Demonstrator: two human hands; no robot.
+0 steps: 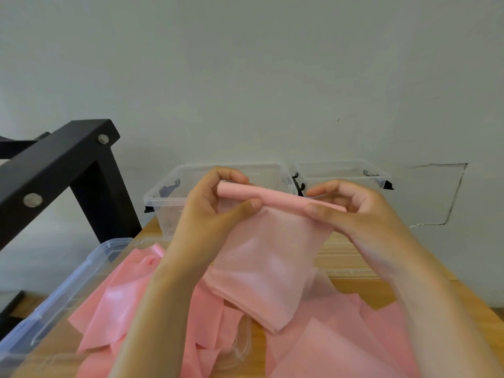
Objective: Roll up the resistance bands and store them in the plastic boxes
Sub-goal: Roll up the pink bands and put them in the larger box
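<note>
Pink band [272, 199] in left hand [207, 214], right hand [365, 214]; 2 clear boxes [166, 199] behind.

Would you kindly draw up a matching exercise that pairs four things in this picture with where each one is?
Things:
1. part-rolled pink band
2. black frame
3. clear box
4. loose pink bands

Places:
A. lying on the wooden table, nearest the viewer
B. at the picture's left, beside the table
C. held up between the left hand and the right hand
D. at the table's far end, by the wall

Pairs: 1-C, 2-B, 3-D, 4-A
</note>
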